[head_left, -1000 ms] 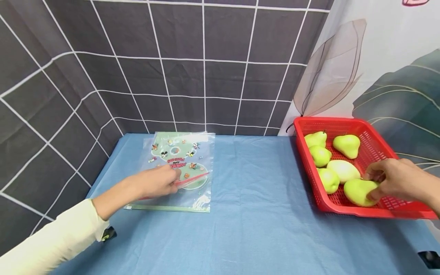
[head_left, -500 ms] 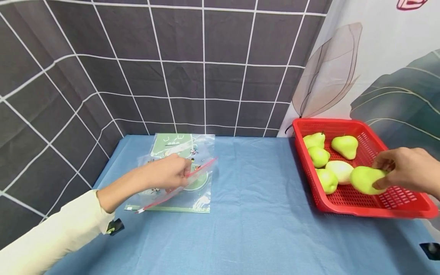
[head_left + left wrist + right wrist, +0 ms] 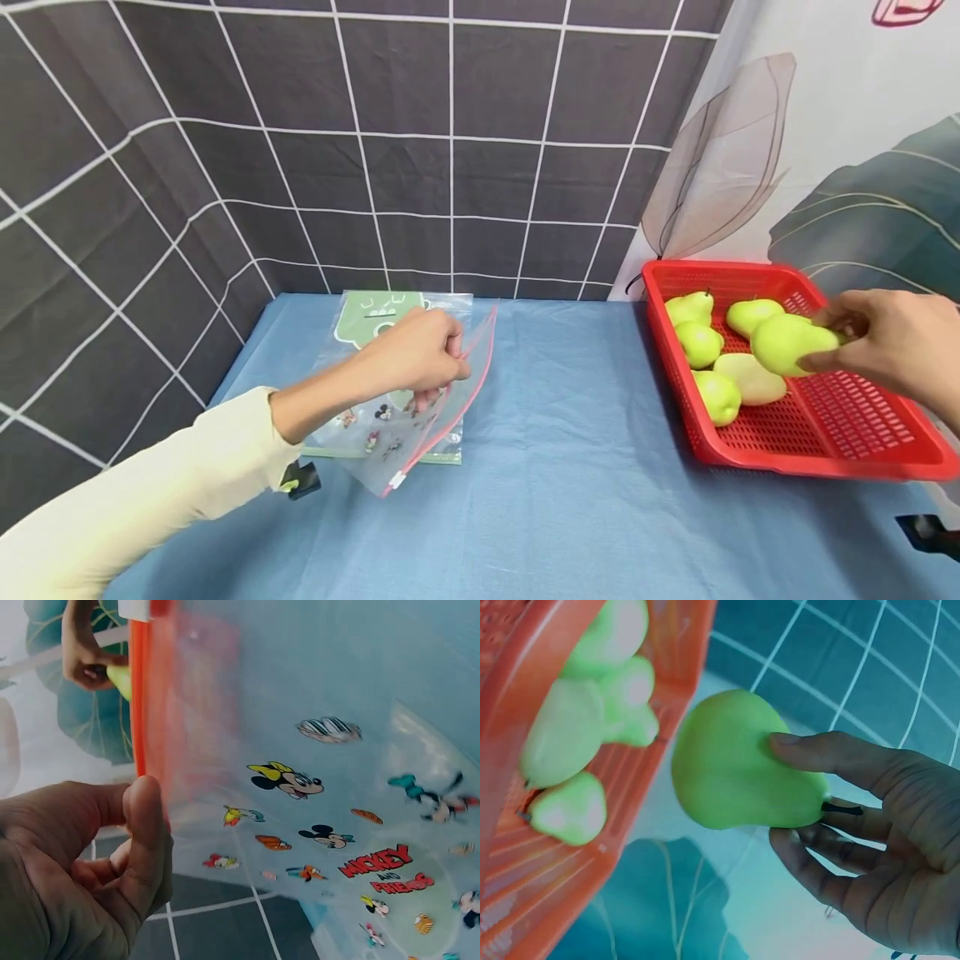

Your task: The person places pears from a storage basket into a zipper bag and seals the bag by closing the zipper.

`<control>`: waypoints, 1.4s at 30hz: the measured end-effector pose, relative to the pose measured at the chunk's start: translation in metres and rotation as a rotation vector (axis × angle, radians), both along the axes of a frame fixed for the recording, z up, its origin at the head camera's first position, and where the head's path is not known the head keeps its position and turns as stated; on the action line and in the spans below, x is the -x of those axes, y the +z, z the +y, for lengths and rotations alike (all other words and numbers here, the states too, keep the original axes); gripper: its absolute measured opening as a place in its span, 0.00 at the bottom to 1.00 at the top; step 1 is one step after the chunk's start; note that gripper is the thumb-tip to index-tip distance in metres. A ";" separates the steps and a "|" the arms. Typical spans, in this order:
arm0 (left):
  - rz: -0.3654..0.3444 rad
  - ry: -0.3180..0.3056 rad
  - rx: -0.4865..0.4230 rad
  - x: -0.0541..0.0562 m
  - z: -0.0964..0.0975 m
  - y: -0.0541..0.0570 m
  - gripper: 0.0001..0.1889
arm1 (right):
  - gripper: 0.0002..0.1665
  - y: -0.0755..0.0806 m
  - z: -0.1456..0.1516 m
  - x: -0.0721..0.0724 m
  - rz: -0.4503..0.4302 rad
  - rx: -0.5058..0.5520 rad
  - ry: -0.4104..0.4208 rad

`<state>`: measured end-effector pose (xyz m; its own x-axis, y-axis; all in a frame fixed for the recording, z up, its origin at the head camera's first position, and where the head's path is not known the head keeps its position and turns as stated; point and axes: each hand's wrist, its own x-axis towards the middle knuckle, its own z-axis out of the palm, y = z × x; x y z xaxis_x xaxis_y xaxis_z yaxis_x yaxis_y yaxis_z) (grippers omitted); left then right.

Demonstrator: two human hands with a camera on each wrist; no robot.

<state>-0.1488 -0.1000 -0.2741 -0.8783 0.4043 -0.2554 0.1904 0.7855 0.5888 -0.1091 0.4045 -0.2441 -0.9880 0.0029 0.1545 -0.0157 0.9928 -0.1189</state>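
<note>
Between thumb and fingers, my left hand (image 3: 423, 354) pinches the red zip edge of a clear zip bag (image 3: 300, 802) printed with cartoon figures. The bag hangs tilted, its white slider (image 3: 397, 480) at the lower end of the zip. Beneath it a second clear bag with a green print (image 3: 375, 312) lies on the table. At the right, my right hand (image 3: 892, 342) holds a green pear (image 3: 739, 769) by its narrow stem end, above the red basket (image 3: 802, 461). In the right wrist view the thumb lies on one side and the fingertips on the other.
Several more pears (image 3: 697, 343) sit in the basket, mostly along its left side. A blue cloth (image 3: 570, 467) covers the table. Dark checked fabric (image 3: 495, 175) hangs behind and at the left, with a leaf-patterned curtain (image 3: 847, 183) behind the basket.
My left hand has lifted the zip bag off the lower one and drawn it rightward, tilting it. My right hand has raised the pear from the basket floor.
</note>
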 end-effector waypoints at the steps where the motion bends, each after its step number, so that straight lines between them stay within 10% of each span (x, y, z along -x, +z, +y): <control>1: -0.003 0.014 -0.017 0.000 0.004 0.002 0.14 | 0.34 0.002 -0.005 -0.001 0.024 0.004 0.006; 28: 0.015 0.047 -0.213 0.008 0.060 0.046 0.14 | 0.28 0.014 -0.141 -0.006 0.621 0.506 0.423; 42: -0.030 0.076 -0.312 -0.003 0.069 0.050 0.13 | 0.29 0.002 -0.179 -0.004 0.596 0.560 0.554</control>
